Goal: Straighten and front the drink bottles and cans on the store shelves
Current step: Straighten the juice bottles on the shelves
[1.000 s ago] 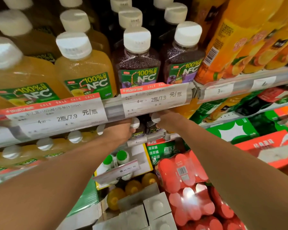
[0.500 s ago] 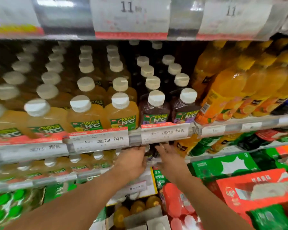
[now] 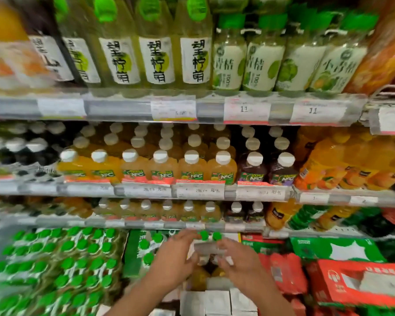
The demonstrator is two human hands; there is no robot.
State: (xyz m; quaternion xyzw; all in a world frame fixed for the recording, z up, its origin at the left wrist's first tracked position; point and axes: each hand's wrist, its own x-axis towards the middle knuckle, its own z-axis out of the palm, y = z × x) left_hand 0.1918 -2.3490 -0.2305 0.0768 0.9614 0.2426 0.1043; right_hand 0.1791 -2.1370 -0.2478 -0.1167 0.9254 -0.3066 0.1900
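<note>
Both hands dropped from under the NFC shelf; left hand (image 3: 173, 258) and right hand (image 3: 240, 261) flank small upright bottles (image 3: 211, 258) low centre between them, fingers touching, grip unclear through blur

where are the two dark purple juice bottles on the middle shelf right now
In the head view, the purple juice bottles stand right of centre, between the yellow NFC bottles and the orange bottles.

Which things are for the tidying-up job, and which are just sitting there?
For the job: left hand, right hand, yellow juice bottles, dark purple juice bottles, lemon drink bottles on the top shelf.

Just sitting there: price tags, red carton, white boxes.
</note>
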